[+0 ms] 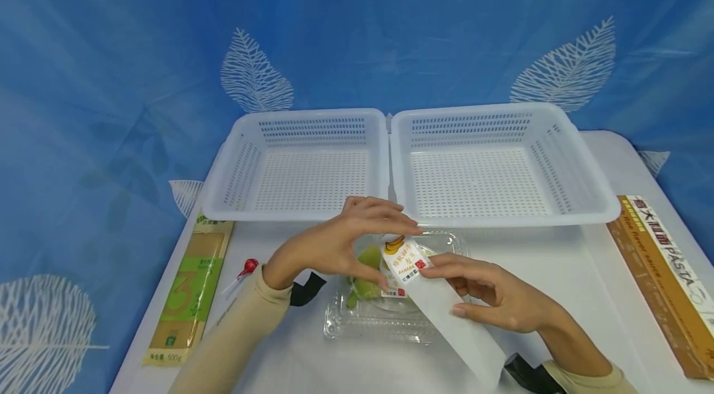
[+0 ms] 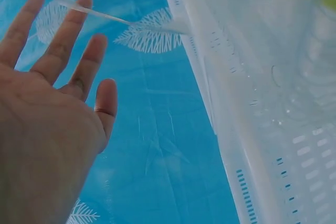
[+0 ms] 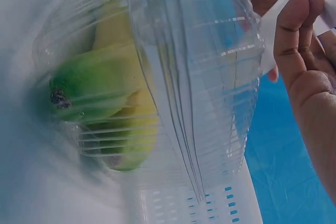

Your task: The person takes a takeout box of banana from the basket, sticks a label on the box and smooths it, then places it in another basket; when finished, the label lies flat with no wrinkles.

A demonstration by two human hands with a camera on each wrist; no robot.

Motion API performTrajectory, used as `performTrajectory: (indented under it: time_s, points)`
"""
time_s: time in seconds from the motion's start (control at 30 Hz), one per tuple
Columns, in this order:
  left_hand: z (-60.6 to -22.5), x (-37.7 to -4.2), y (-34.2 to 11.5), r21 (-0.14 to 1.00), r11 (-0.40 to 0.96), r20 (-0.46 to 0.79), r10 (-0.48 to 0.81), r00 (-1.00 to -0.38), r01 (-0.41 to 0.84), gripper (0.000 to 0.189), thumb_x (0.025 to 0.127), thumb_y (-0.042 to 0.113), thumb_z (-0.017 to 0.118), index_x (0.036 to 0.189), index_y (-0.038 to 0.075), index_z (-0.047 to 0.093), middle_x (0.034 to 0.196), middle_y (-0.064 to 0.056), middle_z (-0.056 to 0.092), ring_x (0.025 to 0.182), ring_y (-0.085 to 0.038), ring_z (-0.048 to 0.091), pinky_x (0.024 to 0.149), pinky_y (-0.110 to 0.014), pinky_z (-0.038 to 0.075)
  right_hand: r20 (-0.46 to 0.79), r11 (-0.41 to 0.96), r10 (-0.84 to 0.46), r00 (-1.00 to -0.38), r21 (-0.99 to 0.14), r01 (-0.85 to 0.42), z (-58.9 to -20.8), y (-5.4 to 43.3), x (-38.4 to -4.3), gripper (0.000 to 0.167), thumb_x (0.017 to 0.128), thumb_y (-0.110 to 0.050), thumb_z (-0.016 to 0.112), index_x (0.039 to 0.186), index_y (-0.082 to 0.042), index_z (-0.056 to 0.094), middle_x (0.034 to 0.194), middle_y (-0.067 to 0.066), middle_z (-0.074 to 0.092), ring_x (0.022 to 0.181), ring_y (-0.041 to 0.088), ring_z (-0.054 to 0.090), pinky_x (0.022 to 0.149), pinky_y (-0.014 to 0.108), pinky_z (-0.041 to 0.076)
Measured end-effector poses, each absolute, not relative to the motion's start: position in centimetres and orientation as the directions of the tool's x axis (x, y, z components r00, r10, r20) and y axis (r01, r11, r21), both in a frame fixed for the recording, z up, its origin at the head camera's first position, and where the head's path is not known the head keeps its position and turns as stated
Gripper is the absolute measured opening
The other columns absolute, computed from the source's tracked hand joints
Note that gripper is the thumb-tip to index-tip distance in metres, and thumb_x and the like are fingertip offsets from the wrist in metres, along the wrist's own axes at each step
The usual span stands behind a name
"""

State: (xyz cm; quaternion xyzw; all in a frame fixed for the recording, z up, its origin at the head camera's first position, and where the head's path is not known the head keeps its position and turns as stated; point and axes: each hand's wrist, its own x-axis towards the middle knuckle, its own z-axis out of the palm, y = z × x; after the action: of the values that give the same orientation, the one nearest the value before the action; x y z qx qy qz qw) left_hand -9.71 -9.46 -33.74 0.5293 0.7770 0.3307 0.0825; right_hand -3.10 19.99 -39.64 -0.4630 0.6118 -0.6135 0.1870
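A clear plastic clamshell box (image 1: 346,323) lies on the table with green and yellow bananas (image 3: 97,82) inside. Above its lid slants a white label strip (image 1: 457,326), printed at the upper end with a banana picture and lettering. My right hand (image 1: 496,295) pinches the strip's right edge between thumb and fingers. Over the box's left part, my left hand (image 1: 346,239) has its fingers stretched out and thumb apart, around the strip's printed end. In the left wrist view the left hand's fingers (image 2: 58,51) are spread, with the strip's thin edge crossing their tips.
Two white perforated baskets, a left one (image 1: 295,217) and a right one (image 1: 502,220), stand side by side behind the box. At left lie a green noodle pack (image 1: 186,295) and a red lollipop (image 1: 249,266); at right, a brown pasta box (image 1: 661,282).
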Motion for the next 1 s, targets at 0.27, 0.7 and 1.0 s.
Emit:
performTrajectory:
  time_s: [0.27,0.7,1.0]
  points:
    - [-33.9,-9.6,-9.8,0.643,0.233,0.251,0.836,-0.488,0.73,0.066,0.074,0.027,0.086,0.133,0.016,0.061,0.122,0.005,0.065,0.117,-0.008,0.053,0.098,-0.039,0.03,0.327,-0.179,-0.805,-0.496,-0.93,-0.322,-39.8,20.2,-3.3,0.061,0.087,0.023,0.05,0.145,0.005,0.04,0.155,0.008,0.033,0.139,0.011,0.038,0.102,0.02,0.045]
    - [-35.0,-8.9,-11.7,0.745,0.093,0.354,0.784,-0.51,0.661,0.051,0.07,0.012,0.087,0.118,0.009,0.069,0.114,-0.002,0.07,0.106,-0.011,0.06,0.087,-0.033,0.035,0.338,-0.183,-0.821,-0.461,-0.919,-0.348,-40.1,20.3,-3.5,0.061,0.087,0.023,0.05,0.144,0.005,0.041,0.152,0.009,0.038,0.14,0.012,0.039,0.107,0.02,0.041]
    - [-35.0,-7.9,-12.3,0.842,-0.005,0.335,0.787,-0.517,0.539,0.049,0.072,0.003,0.084,0.118,0.002,0.066,0.118,-0.012,0.064,0.104,-0.019,0.056,0.073,-0.026,0.053,0.331,-0.18,-0.823,-0.462,-0.923,-0.341,-40.1,20.2,-3.5,0.061,0.087,0.024,0.049,0.144,0.005,0.041,0.152,0.009,0.039,0.141,0.013,0.038,0.108,0.02,0.041]
